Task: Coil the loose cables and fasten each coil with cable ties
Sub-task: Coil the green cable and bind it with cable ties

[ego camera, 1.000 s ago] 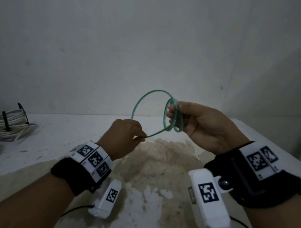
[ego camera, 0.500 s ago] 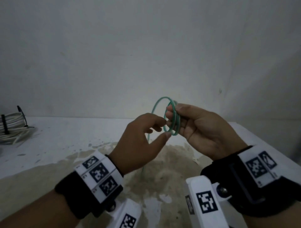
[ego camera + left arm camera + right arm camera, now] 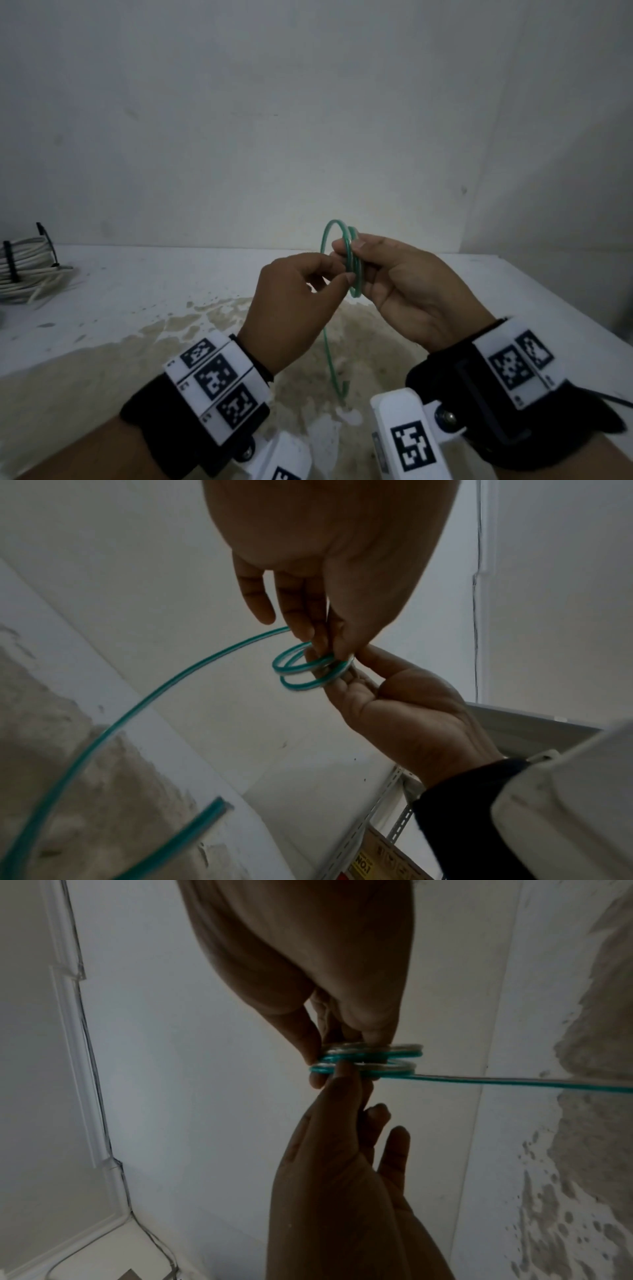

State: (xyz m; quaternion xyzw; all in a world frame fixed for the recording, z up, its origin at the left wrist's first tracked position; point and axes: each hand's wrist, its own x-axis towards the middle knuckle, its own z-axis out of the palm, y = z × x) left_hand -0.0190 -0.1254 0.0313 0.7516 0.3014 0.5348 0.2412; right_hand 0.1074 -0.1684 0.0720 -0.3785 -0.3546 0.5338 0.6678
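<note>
A thin green cable (image 3: pixel 355 274) is wound into a small coil held up above the table. My right hand (image 3: pixel 346 247) pinches the coil between thumb and fingers. My left hand (image 3: pixel 337 271) meets it from the left and pinches the newest turn against the coil. One wider loop (image 3: pixel 325 236) stands out to the left, and the loose tail (image 3: pixel 327 342) hangs down to a cut end (image 3: pixel 346 387) near the table. The left wrist view shows the coil (image 3: pixel 298 685) and tail (image 3: pixel 137 707). The right wrist view shows the stacked turns (image 3: pixel 397 1066) edge-on.
A white cable bundle (image 3: pixel 24 270) bound with black ties lies at the table's far left. The white table (image 3: pixel 137 294) has a brown stained patch (image 3: pixel 205 325) under my hands. Walls close in behind and on the right.
My left hand came up from the lower left to the coil, bringing the cable with it. The big open loop shrank to a narrow one, and the tail now hangs down.
</note>
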